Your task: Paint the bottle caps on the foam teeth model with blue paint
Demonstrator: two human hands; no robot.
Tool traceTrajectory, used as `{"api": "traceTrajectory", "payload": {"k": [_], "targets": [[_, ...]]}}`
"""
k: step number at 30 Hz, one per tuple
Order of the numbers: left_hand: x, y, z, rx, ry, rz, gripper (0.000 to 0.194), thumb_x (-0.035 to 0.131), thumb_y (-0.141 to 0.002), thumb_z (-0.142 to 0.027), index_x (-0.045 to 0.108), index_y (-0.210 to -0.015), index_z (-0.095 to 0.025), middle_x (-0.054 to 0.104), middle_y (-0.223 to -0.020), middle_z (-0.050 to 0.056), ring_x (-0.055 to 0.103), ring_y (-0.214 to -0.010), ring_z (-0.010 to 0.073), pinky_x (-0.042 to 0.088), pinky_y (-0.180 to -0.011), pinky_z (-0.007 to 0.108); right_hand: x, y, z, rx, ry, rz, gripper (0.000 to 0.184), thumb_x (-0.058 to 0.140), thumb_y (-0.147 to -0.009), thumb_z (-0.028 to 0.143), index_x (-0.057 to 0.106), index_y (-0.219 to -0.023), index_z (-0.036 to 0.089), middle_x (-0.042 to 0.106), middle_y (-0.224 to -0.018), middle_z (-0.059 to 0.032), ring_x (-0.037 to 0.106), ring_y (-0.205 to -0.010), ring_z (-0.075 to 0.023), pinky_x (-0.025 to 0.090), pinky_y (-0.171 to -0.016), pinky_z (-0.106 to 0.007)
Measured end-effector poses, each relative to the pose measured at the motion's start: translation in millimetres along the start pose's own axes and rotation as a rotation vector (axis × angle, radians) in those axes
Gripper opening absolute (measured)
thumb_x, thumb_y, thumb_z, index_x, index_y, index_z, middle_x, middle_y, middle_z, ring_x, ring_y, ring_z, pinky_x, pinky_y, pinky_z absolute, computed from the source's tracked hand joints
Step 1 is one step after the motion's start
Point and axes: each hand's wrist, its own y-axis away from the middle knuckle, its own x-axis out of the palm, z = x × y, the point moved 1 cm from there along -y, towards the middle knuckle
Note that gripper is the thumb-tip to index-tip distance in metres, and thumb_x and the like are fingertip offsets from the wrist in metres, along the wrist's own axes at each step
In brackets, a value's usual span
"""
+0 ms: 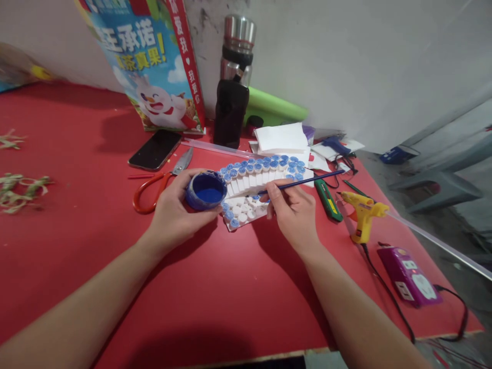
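Observation:
My left hand is wrapped round a small jar of blue paint, tilted so its open mouth faces me. In my right hand a thin dark-blue paintbrush is pinched, its tip low over a white craft model. Rows of small round pieces stand on the model; those along its back and left edge have blue tops, while several white pieces fill the front. My right fingers hide part of the model's right side.
Orange-handled scissors and a phone lie left. To the right are a green utility knife, a yellow glue gun and a purple power strip with cords. A printed bag and a steel flask stand behind.

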Motion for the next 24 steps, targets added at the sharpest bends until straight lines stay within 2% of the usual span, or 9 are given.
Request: {"api": "traceTrajectory", "payload": {"k": [6,12,17,21,24], "targets": [[0.7,0.0,2.1,0.014,0.009,-0.009,0.056,0.088,-0.069,-0.028,0.070,-0.121,-0.019,0.077,-0.119,0.007,0.074,-0.110,0.0276,0.057,-0.099,0.041,-2.7,-2.1,-1.4,0.007,0.026,-0.050,0.030,0.067,-0.105,0.046,0.071,-0.090,0.021,0.074,-0.073,0.0007,0.060,-0.047,-0.0106,0.048,-0.052,-0.027],[1.0,0.2,3.4,0.025,0.010,-0.009,0.056,0.088,-0.068,-0.028,0.070,-0.121,-0.020,0.078,-0.119,0.007,0.074,-0.110,0.0281,0.058,-0.099,0.042,-1.2,-2.3,-1.8,0.014,0.026,-0.002,0.033,0.065,-0.106,0.049,0.070,-0.089,0.021,0.075,-0.074,0.0004,0.062,-0.046,-0.0109,0.050,-0.053,-0.028],[0.7,-0.1,3.7,0.013,0.011,-0.003,0.056,0.087,-0.068,-0.029,0.070,-0.121,-0.021,0.078,-0.119,0.006,0.074,-0.111,0.0289,0.058,-0.100,0.044,-2.3,-1.7,-3.5,0.001,0.046,-0.056,0.034,0.065,-0.106,0.050,0.070,-0.087,0.022,0.075,-0.074,0.0002,0.061,-0.047,-0.0117,0.048,-0.051,-0.028],[0.0,0.1,-0.8,0.003,0.008,0.002,0.056,0.087,-0.070,-0.027,0.069,-0.122,-0.020,0.078,-0.121,0.007,0.074,-0.112,0.0292,0.058,-0.102,0.044,-1.9,-1.6,-2.0,0.021,0.032,-0.010,0.034,0.065,-0.106,0.051,0.070,-0.088,0.022,0.075,-0.074,0.0001,0.062,-0.046,-0.0118,0.049,-0.052,-0.029],[-0.1,0.3,-2.5,-0.010,0.014,0.009,0.056,0.088,-0.070,-0.025,0.068,-0.121,-0.018,0.077,-0.121,0.008,0.073,-0.112,0.0290,0.058,-0.103,0.043,-2.6,-2.4,-1.0,0.035,0.046,-0.024,0.037,0.066,-0.105,0.054,0.070,-0.085,0.022,0.074,-0.072,0.0000,0.061,-0.047,-0.0121,0.049,-0.052,-0.029]]}}
